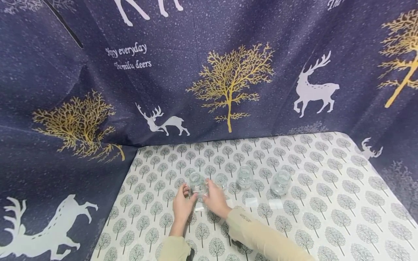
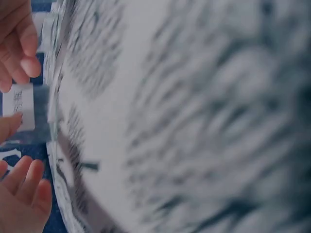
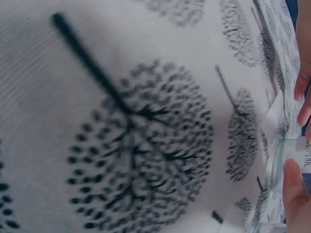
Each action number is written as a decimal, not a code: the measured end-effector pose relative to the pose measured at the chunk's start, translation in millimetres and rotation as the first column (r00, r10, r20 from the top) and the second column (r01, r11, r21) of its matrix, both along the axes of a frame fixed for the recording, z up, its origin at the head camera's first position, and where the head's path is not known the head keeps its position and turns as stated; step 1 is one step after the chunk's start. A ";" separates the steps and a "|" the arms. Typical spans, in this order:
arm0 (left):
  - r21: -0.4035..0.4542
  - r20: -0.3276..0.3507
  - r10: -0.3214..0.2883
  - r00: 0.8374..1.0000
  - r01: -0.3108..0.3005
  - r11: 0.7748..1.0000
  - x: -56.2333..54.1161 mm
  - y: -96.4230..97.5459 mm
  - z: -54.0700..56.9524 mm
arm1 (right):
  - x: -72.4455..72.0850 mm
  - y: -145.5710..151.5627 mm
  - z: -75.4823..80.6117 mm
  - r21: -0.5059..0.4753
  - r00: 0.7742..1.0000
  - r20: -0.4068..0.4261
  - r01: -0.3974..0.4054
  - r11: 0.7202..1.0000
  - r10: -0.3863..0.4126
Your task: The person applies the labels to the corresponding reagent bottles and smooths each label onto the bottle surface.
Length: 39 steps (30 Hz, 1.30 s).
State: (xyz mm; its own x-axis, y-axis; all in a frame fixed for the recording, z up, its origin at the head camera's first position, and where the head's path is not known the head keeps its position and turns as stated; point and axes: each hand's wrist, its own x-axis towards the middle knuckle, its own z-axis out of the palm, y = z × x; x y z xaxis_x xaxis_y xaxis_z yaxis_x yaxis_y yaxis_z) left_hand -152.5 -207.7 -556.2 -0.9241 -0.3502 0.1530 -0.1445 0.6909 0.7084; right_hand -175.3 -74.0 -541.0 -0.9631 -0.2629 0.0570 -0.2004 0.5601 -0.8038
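Note:
A clear glass jar [image 1: 196,179] stands between both hands on the patterned cloth. My left hand [image 1: 183,206] is at its left side, with the thumb near the front of the glass. In the left wrist view the fingers [image 2: 30,190] of that hand look loosely extended, apart from the jar. Holding the jar's right side is my right hand [image 1: 215,198], its thumb [image 3: 291,182] on the glass in the right wrist view. A white label [image 2: 20,106] with dark printing shows on the jar's front; the print is too blurred to read.
Three more clear jars stand in a row to the right: one jar [image 1: 222,181] beside the right hand, another jar [image 1: 245,177], and a jar [image 1: 281,182] farthest right. White cards [image 1: 251,202] lie in front of them. A dark deer-print curtain [image 1: 261,90] hangs behind the table.

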 end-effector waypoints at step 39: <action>-0.400 0.058 -0.347 0.936 0.340 0.851 -10.8 -42.7 21.0 | -12.2 -4.0 1.3 0.076 0.983 0.002 -0.181 0.980 0.182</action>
State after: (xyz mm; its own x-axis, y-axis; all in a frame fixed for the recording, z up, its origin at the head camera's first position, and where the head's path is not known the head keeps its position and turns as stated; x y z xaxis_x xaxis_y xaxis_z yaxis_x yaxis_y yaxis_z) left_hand -163.2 -250.5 -535.1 -0.9705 0.0833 0.2264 0.1634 0.9175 0.3627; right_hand -187.5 -77.9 -539.7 -0.8987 -0.4371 0.0351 -0.3084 0.5731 -0.7593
